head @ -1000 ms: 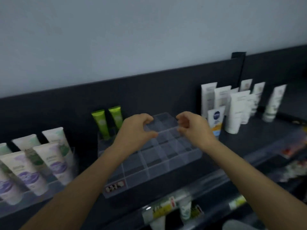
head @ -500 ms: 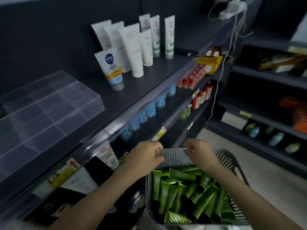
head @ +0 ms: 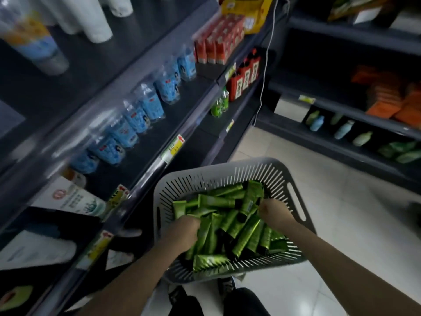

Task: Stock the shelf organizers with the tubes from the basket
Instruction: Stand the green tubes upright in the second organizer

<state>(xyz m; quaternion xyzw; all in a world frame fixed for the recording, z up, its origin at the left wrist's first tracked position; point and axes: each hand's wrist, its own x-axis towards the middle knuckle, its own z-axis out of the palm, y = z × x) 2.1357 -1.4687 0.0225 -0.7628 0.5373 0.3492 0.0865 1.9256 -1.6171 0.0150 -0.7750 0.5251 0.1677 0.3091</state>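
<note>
A grey slatted basket sits low in front of me, filled with several green tubes with black caps, lying jumbled. My left hand is sunk into the left side of the pile, its fingers curled down around a bunch of tubes. At the right side of the pile, my right hand curls its fingers on a tube. The fingertips of both hands are hidden among the tubes.
Dark shelves run along the left with blue bottles, red boxes and white tubes. A white cable hangs down the shelf end. Another shelf unit with small bottles stands to the right across a pale tiled floor.
My view swung from the clear organizer on the top shelf down to the basket. Both hands dropped from the organizer to the basket rim and are now in the tube pile.
</note>
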